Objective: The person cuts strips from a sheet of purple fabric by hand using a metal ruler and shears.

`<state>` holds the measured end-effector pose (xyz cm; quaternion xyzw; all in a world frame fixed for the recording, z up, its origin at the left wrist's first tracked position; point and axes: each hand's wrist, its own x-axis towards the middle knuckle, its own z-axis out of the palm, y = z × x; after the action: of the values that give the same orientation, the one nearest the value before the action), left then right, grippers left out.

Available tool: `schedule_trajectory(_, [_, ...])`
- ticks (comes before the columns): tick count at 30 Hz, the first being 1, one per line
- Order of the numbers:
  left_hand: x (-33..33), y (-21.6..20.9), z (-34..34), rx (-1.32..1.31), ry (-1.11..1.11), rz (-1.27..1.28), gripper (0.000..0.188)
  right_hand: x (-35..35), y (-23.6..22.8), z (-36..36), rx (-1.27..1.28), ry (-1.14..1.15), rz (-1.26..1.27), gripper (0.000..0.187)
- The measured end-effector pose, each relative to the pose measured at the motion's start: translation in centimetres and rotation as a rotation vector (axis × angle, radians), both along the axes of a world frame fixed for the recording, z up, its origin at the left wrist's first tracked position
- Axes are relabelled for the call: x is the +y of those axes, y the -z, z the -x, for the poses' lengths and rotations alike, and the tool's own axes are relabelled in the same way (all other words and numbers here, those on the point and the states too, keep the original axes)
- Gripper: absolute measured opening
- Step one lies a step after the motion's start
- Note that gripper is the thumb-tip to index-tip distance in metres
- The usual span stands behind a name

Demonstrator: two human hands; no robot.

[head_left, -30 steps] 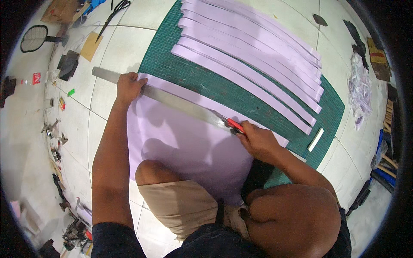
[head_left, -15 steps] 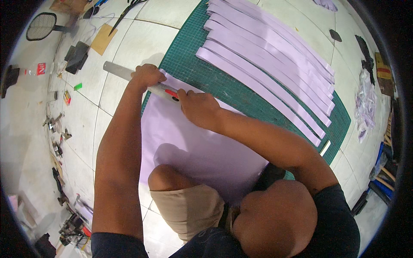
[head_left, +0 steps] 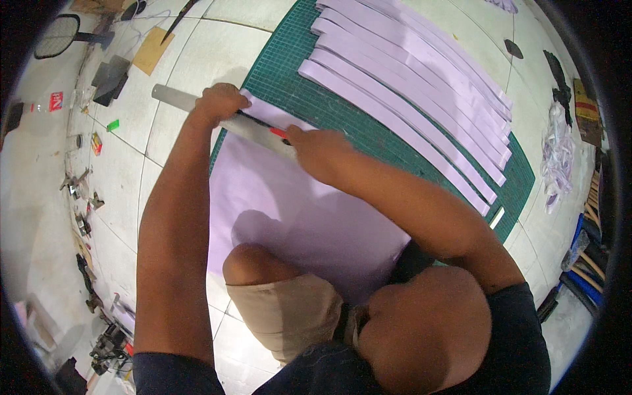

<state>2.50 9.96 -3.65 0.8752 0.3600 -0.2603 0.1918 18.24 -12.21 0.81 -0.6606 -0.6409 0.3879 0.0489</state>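
A lilac sheet of fabric (head_left: 283, 191) lies over the near part of a green cutting mat (head_left: 283, 69), with a long grey metal ruler (head_left: 172, 97) slanting across it. My left hand (head_left: 222, 105) is closed over the ruler near the fabric's left edge, pressing it down. In my right hand (head_left: 322, 153) is a red-handled cutter (head_left: 279, 133), held against the ruler's far edge; its blade is not clearly visible. Between the two hands a dark gap runs along that edge, beside a narrow band of fabric. Several lilac strips (head_left: 408, 85) lie farther back on the mat.
A small white piece (head_left: 498, 218) lies at the mat's right edge. On the tiled floor are black scissors (head_left: 178, 23), a tan card (head_left: 155, 51) and dark flat pieces (head_left: 110, 80) at left, plus a heap of lilac scraps (head_left: 558, 158) at right. My bent knee (head_left: 257, 264) is over the fabric.
My right hand has drawn the cutter rightward along the ruler, and a dark gap now shows behind it. My left hand stays on the ruler. The whole view has shifted slightly.
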Motion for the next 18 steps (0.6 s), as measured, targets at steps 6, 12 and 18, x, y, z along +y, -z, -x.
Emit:
schedule_trajectory(6, [-1.3, -0.9, 0.6, -0.306, -0.508, 0.212, 0.033, -11.9, -3.3, -6.1, -0.105, 0.028, 0.224, 0.042])
schedule_trajectory(12, [-2.0, -1.4, 1.3, -0.491, -0.748, 0.374, 0.029, -27.0, -3.3, -12.8, -0.285, 0.044, 0.394, 0.029])
schedule_trajectory(18, [-2.9, -0.6, 1.3, -0.524, -0.784, 0.364, 0.025, -39.6, -6.2, -18.1, -0.419, 0.134, 0.590, 0.024])
